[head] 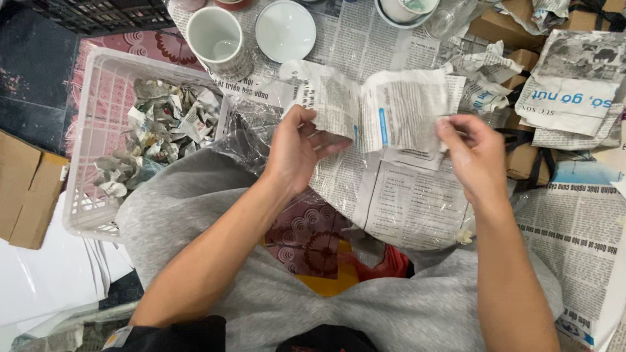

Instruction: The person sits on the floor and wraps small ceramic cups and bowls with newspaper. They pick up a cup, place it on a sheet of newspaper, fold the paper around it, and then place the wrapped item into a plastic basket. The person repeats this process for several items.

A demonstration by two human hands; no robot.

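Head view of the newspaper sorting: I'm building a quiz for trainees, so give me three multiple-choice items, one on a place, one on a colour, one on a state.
1. Where is the white plastic basket?
A. to the person's left
B. on their lap
C. behind the cup

2. What colour is the cup above the basket?
A. red
B. white
C. black

3. How is the sheet of newspaper held?
A. lying flat, untouched
B. by the right hand alone
C. between both hands

Answers: 1 A, it sits left of the left arm, holding crumpled paper scraps. 2 B, its inside and rim are white. 3 C, the left hand and right hand each pinch one side.
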